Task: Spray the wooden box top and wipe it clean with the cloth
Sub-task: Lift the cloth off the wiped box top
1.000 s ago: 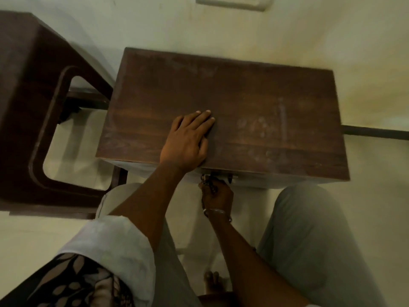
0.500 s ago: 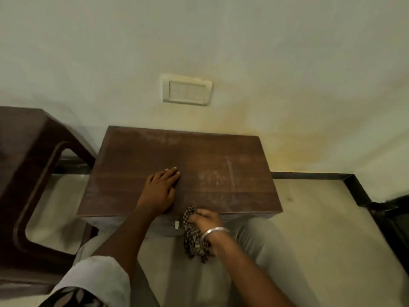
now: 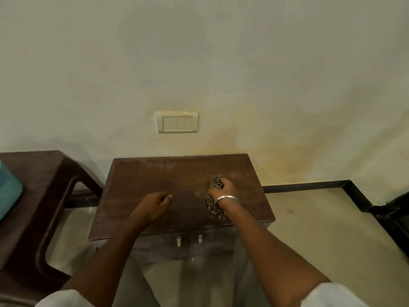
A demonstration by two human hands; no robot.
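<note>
A dark wooden box (image 3: pixel 141 176) stands against the wall, its flat top dusty with pale smears near the back edge. My right hand (image 3: pixel 222 189) grips a bunched brown-and-white checked cloth (image 3: pixel 215 182) and holds it on the right half of the top; part of the cloth hangs below my wrist. My left hand (image 3: pixel 152 204) rests on the middle of the top with its fingers loosely curled and nothing in it. No spray bottle shows in this view.
A dark brown plastic stool (image 3: pixel 33 196) stands left of the box, with a teal object (image 3: pixel 8 187) on it at the frame's edge. A switch plate (image 3: pixel 177 122) sits on the wall above. Two small metal handles (image 3: pixel 189 240) are on the box front. Tiled floor lies to the right.
My right hand came up from below the box's front edge with the cloth and now holds it on the top's right side. My left hand's fingers curled. The camera tilted up and back.
</note>
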